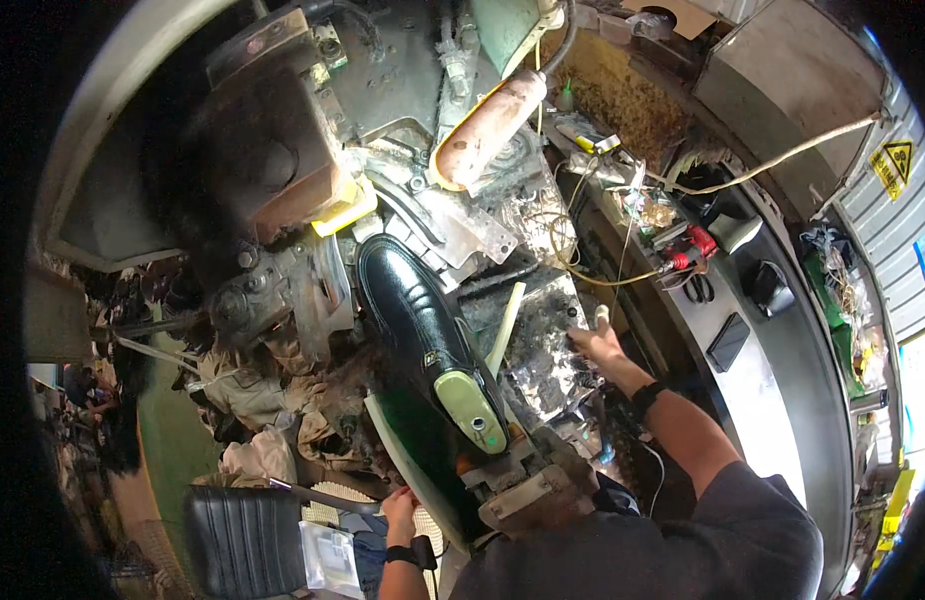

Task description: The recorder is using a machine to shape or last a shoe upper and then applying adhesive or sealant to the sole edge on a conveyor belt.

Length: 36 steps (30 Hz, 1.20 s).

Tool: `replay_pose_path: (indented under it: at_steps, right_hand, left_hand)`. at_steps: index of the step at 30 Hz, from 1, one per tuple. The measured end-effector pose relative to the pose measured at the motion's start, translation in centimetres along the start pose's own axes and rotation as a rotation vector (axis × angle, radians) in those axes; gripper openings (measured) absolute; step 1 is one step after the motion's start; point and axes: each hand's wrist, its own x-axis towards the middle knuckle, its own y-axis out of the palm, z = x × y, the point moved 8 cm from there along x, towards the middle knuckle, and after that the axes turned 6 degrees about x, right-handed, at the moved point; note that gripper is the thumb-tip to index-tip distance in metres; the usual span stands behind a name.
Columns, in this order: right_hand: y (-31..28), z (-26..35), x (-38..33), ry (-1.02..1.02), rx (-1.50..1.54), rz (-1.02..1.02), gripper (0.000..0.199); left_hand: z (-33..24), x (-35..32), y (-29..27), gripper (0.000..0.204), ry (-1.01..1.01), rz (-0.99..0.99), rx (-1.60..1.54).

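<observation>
A glossy black shoe [408,305] on a last with a pale green heel end [470,405] is mounted in the machine, its toe away from me. My right hand [600,345] is right of the shoe, over the machine's dusty metal plate [543,345]. Its fingers reach left, apart from the raised thumb, which has something whitish at its tip. Below and left of the shoe, my left hand [401,507] is curled at the lower edge of a curved green panel [413,455]. What its fingers close on is hidden.
A lit lamp [493,125] in a long housing hangs over the shoe's toe. A pale strip [506,328] stands beside the shoe. On the right, a metal bench [753,400] bears a phone [728,342] and a red tool [695,245]. A black chair [245,540] stands lower left.
</observation>
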Motion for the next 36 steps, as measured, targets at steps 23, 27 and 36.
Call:
replay_pose_path:
  at_steps: [23, 27, 36]
  right_hand:
    - [23.5, 8.1, -9.8, -0.454, 0.048, 0.499, 0.072]
    - [23.3, 9.4, -9.3, -0.544, 0.033, 0.495, 0.065]
    - [16.4, 9.0, -10.4, -0.340, 0.028, 0.244, 0.047]
  left_hand:
    - [-32.6, -16.2, 20.1, 0.055, 0.442, 0.529, -0.735]
    - [-32.6, -16.4, 20.8, 0.056, 0.397, 0.537, -0.822]
    - [-31.3, -20.2, 19.1, 0.054, 0.750, 0.333, -0.386]
